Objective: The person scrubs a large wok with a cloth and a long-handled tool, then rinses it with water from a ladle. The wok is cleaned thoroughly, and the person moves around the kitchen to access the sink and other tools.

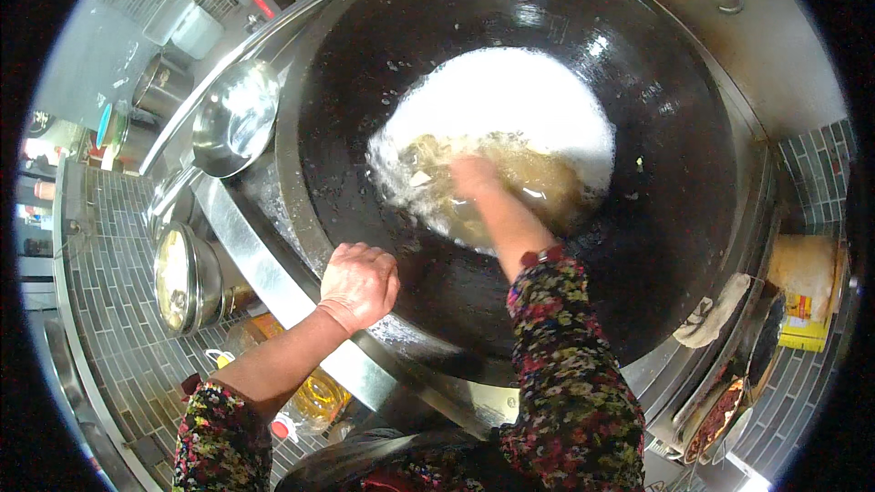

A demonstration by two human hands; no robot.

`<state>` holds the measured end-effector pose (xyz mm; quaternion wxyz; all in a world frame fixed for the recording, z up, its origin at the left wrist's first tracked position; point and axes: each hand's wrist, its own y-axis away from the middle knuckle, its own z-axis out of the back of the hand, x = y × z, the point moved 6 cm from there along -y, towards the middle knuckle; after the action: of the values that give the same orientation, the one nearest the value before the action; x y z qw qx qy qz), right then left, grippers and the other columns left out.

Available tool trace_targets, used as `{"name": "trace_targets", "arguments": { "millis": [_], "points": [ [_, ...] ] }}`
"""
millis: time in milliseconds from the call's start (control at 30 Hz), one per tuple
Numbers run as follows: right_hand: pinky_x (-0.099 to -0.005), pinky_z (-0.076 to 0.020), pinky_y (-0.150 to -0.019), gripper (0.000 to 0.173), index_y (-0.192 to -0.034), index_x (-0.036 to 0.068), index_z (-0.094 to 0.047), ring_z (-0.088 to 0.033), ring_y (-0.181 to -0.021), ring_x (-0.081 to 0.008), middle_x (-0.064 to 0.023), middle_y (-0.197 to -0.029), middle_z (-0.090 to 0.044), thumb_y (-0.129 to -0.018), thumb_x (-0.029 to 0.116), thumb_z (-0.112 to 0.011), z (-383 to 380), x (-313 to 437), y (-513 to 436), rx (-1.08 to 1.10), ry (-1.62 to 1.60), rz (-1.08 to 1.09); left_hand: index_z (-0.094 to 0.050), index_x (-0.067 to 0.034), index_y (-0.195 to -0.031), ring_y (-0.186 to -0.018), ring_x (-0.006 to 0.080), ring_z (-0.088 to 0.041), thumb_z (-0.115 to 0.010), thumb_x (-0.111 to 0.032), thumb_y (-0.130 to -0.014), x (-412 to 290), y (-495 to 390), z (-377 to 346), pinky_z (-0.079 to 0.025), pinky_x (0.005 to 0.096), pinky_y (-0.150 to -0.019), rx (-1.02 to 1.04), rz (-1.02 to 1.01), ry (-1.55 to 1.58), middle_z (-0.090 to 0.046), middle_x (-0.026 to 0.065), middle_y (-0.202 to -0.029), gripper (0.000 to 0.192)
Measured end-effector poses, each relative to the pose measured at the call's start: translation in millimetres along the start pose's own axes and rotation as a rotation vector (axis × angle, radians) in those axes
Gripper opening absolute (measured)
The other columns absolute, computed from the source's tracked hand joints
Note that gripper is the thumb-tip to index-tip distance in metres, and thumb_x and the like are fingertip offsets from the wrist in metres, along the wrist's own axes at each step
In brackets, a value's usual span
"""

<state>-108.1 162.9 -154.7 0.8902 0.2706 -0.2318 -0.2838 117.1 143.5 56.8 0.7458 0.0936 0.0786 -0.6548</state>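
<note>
A very large dark wok (pixel 670 219) lies before me, with frothy, cloudy liquid (pixel 506 96) pooled at its bottom. My right hand (pixel 475 178) reaches into the murky near part of that pool. Its fingers are blurred and partly under the surface, so whether they hold anything is hidden. A small pale piece (pixel 420 179) shows in the liquid just left of those fingers. My left hand (pixel 361 283) is curled over the near-left rim of the wok, knuckles up. Both forearms come out of dark floral sleeves.
Left of the wok rests a big steel ladle (pixel 236 116). Below it stands a lidded pot (pixel 181 280), and a bottle of yellow oil (pixel 318 400) is on the floor side. At right are a grey cloth (pixel 714 311) and a yellow package (pixel 803 328). A steel pot (pixel 163 85) stands far left.
</note>
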Motion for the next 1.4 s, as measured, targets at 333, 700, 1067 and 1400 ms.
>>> {"name": "trace_targets", "arguments": {
  "millis": [333, 700, 1067, 1400],
  "points": [
    [-0.051, -0.0375, -0.1, 0.064, -0.146, 0.018, -0.023, -0.029, -0.134, -0.0359, -0.0133, -0.152, -0.016, -0.089, 0.034, -0.05, -26, -30, 68, 0.255, -0.225, -0.097, -0.059, -0.008, -0.069, -0.075, 0.0278, -0.058, -0.054, -0.023, -0.075, -2, -15, -4, -0.043, 0.0397, -0.072, 0.053, -0.057, -0.087, -0.061, 0.0107, -0.072, 0.016],
    [-0.0426, -0.0512, -0.08, 0.024, -0.098, 0.01, -0.068, -0.062, -0.097, -0.0332, -0.0156, -0.103, -0.065, -0.084, 0.021, -0.051, 80, -244, 406, -0.668, -0.126, -1.014, -0.062, -0.007, -0.082, -0.085, 0.0292, -0.058, -0.054, -0.017, -0.08, -5, -12, -9, -0.042, 0.0407, -0.078, 0.008, -0.052, -0.096, -0.063, 0.0106, -0.084, 0.013],
    [-0.0435, -0.05, -0.082, 0.029, -0.107, 0.013, -0.062, -0.062, -0.097, -0.0339, -0.0165, -0.108, -0.064, -0.079, 0.019, -0.06, 45, -252, 515, -0.987, -0.104, -1.171, -0.061, -0.007, -0.08, -0.085, 0.0282, -0.059, -0.05, -0.021, -0.084, -9, -16, -10, -0.043, 0.0397, -0.077, 0.041, -0.063, -0.136, -0.064, 0.0103, -0.084, 0.018],
    [-0.0438, -0.0358, -0.101, 0.051, -0.128, 0.013, -0.048, -0.042, -0.123, -0.0281, -0.007, -0.127, -0.05, -0.084, 0.038, -0.055, -2, -190, 273, -0.338, -0.029, -0.823, -0.061, -0.007, -0.078, -0.085, 0.0272, -0.058, -0.052, -0.02, -0.083, -4, -13, -9, -0.042, 0.0386, -0.079, 0.016, -0.04, -0.046, -0.064, 0.0102, -0.083, 0.016]
  ]
}}
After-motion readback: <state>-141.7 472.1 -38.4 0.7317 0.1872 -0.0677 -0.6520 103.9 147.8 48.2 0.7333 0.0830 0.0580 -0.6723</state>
